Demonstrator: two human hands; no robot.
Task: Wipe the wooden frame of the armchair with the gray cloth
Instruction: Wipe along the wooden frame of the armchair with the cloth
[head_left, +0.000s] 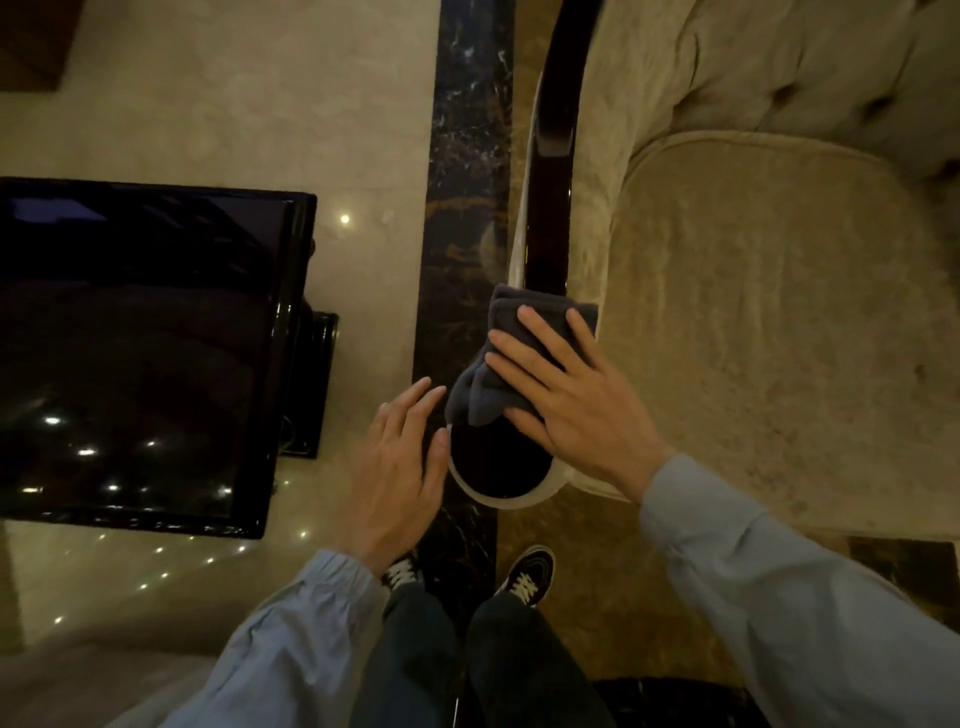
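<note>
Head view, looking straight down: at the far left stands a glossy black table (140, 332), its top mirroring small ceiling lights, set on a pale polished floor (218, 104). A dark veined marble strip (467, 156) runs up the floor between that table and the armchair. Next comes the left hand (400, 467), palm down and empty, its fingers (415, 400) loosely extended and slightly spread, the thumb lying just beside the rounded front end of the armrest; whether it touches the wood cannot be told. The wooden frame (553, 156) is a dark, shiny armrest that runs from the top of the view down to a round knob-like end with a pale edge, close to the person's body. The gray cloth (498, 358) is folded and draped over this armrest just above the round end, with a loose corner hanging toward the left side. The right hand (576, 400) lies flat on top of the cloth, fingers (545, 332) spread wide and pressing it down onto the wood, not pinching it. Both arms wear light blue sleeves (779, 597). Below, dark trousers and two black sneakers with white laces (527, 574) stand on the floor. To the right, the armchair's beige cushioned seat (779, 338) and tufted back fill the view.
</note>
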